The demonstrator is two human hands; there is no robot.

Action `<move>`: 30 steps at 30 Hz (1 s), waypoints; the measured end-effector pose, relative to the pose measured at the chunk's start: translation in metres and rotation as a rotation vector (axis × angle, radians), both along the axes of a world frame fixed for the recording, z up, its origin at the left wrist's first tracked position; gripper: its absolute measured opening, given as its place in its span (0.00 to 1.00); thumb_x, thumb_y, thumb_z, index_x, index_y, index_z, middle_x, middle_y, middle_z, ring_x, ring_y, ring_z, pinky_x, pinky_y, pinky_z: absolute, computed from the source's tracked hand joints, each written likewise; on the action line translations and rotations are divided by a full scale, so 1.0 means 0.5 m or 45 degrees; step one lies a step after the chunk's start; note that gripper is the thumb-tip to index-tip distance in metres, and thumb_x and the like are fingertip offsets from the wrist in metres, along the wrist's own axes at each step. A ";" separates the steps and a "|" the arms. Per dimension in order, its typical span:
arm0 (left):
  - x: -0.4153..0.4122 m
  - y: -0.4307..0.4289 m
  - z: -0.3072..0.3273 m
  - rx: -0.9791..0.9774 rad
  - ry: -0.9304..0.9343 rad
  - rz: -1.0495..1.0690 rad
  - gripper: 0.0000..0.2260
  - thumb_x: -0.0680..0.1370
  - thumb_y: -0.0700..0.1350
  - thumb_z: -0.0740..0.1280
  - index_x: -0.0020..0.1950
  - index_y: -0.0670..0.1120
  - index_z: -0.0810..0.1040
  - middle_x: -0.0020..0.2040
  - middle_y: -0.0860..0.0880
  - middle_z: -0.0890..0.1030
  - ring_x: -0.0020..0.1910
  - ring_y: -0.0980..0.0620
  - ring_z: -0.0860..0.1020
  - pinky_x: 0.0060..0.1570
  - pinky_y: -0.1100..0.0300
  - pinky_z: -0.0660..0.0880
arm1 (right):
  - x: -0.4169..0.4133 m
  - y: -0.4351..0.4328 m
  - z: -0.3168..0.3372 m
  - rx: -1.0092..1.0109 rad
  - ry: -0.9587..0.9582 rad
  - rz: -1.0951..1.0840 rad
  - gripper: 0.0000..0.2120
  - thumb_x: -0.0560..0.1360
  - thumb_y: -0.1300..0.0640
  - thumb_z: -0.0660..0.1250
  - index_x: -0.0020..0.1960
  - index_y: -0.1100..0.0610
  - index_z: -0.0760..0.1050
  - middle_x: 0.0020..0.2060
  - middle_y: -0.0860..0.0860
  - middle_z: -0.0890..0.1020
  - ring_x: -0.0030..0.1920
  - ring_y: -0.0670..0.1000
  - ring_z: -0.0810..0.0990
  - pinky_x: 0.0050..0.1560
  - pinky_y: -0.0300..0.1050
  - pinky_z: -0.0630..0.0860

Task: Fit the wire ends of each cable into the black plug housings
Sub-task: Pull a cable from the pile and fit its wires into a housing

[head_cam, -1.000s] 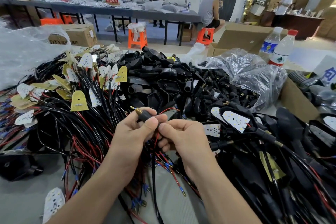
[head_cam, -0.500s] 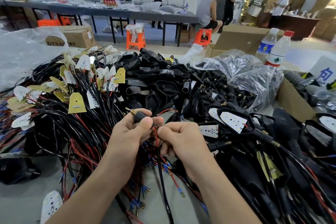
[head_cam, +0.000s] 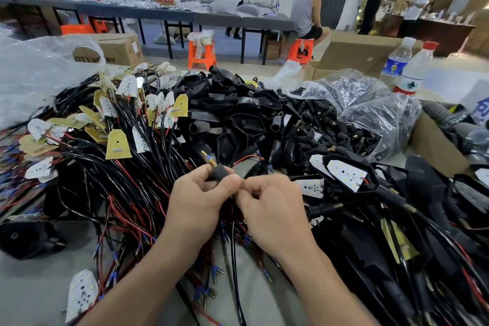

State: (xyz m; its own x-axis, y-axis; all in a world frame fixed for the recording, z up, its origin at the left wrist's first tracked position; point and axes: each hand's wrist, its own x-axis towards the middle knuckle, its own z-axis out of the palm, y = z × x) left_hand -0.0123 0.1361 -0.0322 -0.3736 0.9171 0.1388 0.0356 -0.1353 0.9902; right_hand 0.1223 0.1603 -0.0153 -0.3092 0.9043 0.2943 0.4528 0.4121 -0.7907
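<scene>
1. Loose LED board (head_cam: 82, 294): white, lying flat on the grey table (head_cam: 31, 286), near left. Not in use.

2. Cable (head_cam: 234, 259): one black lead hanging down between the two wrists, its upper end lost behind the fingers.

3. Left hand (head_cam: 197, 198): thumb and curled fingers pinch the black plug housing (head_cam: 219, 172) at mid-scene, held above the table. The brass tip (head_cam: 205, 155) points up and to the far left.

4. Right hand (head_cam: 270, 206): fingers curled, pinching the cable right at the housing's near end. The fingertips (head_cam: 244, 186) now touch the left thumb.

5. Change noted: a second ago a short gap with bare lead showed between the hands; that gap has closed. Judged: the wire ends have been pushed further into this housing and are near seated. Seating itself is hidden, so it cannot be confirmed.

6. Tangle of cables (head_cam: 105, 180): red and black leads with boards attached, left, many still unfitted.

7. Heap of empty housings (head_cam: 238, 114): black, behind the hands.

8. Clear bag (head_cam: 370, 114): small black plugs, far right.

9. Two bottles (head_cam: 415, 69): upright, far right.
</scene>
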 end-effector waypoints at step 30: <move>-0.003 0.003 0.008 0.029 -0.045 -0.155 0.12 0.81 0.35 0.68 0.46 0.48 0.86 0.46 0.41 0.88 0.45 0.46 0.87 0.43 0.59 0.83 | 0.008 0.020 -0.013 -0.449 0.276 0.094 0.04 0.69 0.60 0.76 0.41 0.52 0.85 0.29 0.54 0.84 0.28 0.47 0.75 0.33 0.41 0.71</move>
